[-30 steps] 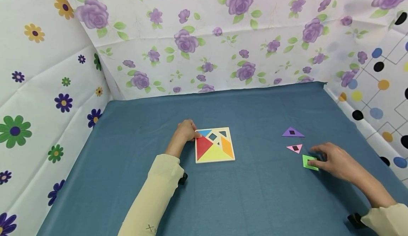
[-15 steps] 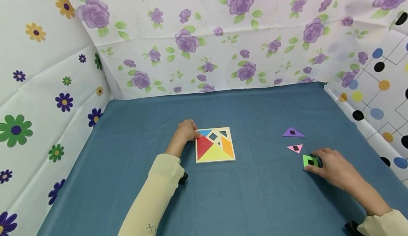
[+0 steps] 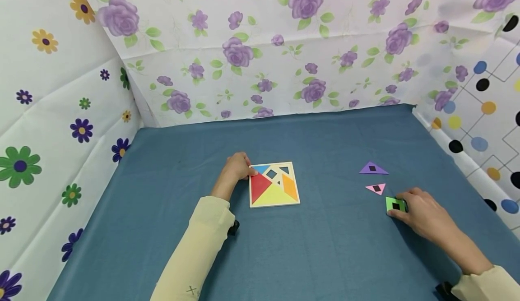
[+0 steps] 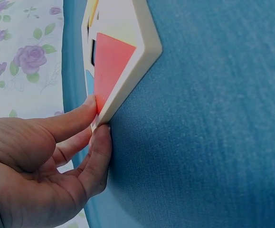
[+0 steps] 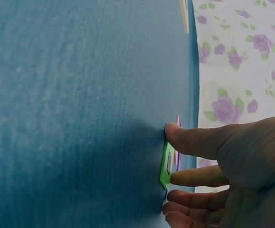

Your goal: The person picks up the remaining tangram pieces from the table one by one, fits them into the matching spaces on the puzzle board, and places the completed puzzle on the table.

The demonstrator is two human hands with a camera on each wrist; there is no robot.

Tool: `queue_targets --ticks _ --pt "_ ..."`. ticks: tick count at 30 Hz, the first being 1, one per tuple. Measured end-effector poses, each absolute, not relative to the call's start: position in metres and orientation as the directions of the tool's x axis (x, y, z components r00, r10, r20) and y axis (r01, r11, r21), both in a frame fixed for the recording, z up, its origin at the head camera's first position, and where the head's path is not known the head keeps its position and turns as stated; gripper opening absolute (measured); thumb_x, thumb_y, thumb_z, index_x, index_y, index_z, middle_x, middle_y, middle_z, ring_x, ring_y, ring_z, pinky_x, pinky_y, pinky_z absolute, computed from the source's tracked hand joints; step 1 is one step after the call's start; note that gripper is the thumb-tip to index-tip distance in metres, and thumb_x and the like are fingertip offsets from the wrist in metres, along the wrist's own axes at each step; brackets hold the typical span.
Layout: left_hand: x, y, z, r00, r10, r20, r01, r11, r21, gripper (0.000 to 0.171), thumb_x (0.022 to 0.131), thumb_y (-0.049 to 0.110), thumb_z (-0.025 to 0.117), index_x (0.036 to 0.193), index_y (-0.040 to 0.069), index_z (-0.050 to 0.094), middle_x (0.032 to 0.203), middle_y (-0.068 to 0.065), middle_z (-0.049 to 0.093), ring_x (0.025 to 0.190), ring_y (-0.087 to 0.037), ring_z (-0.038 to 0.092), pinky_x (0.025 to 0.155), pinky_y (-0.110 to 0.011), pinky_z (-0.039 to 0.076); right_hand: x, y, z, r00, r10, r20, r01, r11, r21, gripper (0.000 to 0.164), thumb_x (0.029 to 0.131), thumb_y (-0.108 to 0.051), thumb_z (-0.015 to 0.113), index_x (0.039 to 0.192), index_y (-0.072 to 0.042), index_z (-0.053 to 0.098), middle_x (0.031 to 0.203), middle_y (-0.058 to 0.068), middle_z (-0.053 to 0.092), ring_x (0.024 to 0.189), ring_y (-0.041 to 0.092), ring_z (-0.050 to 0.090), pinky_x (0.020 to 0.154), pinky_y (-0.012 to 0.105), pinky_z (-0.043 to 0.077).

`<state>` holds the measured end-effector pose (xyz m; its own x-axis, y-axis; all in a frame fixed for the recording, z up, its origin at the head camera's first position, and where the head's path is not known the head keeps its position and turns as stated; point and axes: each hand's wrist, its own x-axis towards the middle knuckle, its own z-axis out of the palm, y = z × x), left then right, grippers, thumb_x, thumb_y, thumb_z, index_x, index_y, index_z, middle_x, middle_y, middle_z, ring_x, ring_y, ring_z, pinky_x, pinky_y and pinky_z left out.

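Left hand (image 3: pixel 237 166): thumb on top, fingers at the edge beneath, pinching the far left corner of the puzzle board (image 3: pixel 278 177). Board: square, pale-rimmed, flat on the blue-covered table (image 3: pixel 333 247); blue, red, yellow and orange pieces seated, three cut-outs unfilled. Well to its right, purple triangle (image 3: pixel 366 170), dark square mark, lying beyond the right hand. Pink triangle (image 3: pixel 371 188), marked likewise, just nearer, close to that hand's fingers. Green square (image 3: pixel 390 201), same mark, nearest of the three; held between thumb and forefinger of the right hand (image 3: pixel 426 211), lift from cloth indeterminable.
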<state>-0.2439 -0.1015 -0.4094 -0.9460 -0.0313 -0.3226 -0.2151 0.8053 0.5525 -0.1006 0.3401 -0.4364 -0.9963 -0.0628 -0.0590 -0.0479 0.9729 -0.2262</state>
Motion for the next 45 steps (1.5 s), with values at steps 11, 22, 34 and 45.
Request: queue_targets --ticks 11,22,34,45 --pt "-0.245 -0.103 -0.410 -0.943 -0.039 -0.330 -0.230 0.794 0.563 0.028 0.090 0.017 0.083 0.105 0.004 0.063 0.104 -0.016 0.054 0.092 -0.024 0.058 0.072 -0.032 0.050 -0.107 0.339 -0.435 -0.993 -0.089 -0.073 -0.069 0.967 -0.244 0.046 0.083 -0.022 0.087 0.105 0.014 0.070 0.100 0.030 0.065 0.094 0.047 0.060 0.075 0.061 0.049" --pt "-0.246 -0.101 -0.412 -0.943 -0.041 -0.331 -0.230 0.797 0.559 0.028 0.090 0.017 0.083 0.106 0.004 0.064 0.103 -0.015 0.054 0.084 -0.022 0.059 0.070 -0.031 0.049 -0.114 0.343 -0.432 -0.984 -0.077 -0.158 -0.023 0.948 -0.317 0.047 0.084 -0.023 0.087 0.107 0.013 0.068 0.101 0.030 0.068 0.093 0.046 0.064 0.074 0.059 0.051" --pt "-0.245 -0.102 -0.409 -0.941 -0.027 -0.336 -0.224 0.796 0.563 0.028 0.091 0.016 0.082 0.107 0.003 0.063 0.102 -0.015 0.055 0.095 -0.026 0.058 0.072 -0.033 0.050 -0.109 0.338 -0.432 -0.992 -0.007 -0.122 0.034 0.943 -0.331 0.053 0.082 -0.021 0.088 0.113 0.015 0.064 0.098 0.028 0.061 0.088 0.039 0.056 0.072 0.056 0.047" --pt "-0.247 -0.101 -0.411 -0.940 -0.042 -0.339 -0.233 0.805 0.546 0.027 0.092 0.015 0.081 0.109 0.003 0.065 0.104 -0.016 0.057 0.099 -0.026 0.059 0.077 -0.034 0.052 -0.103 0.333 -0.433 -0.998 0.002 -0.064 0.024 0.941 -0.337 0.047 0.081 -0.015 0.089 0.110 0.013 0.065 0.094 0.024 0.058 0.081 0.033 0.052 0.066 0.050 0.045"
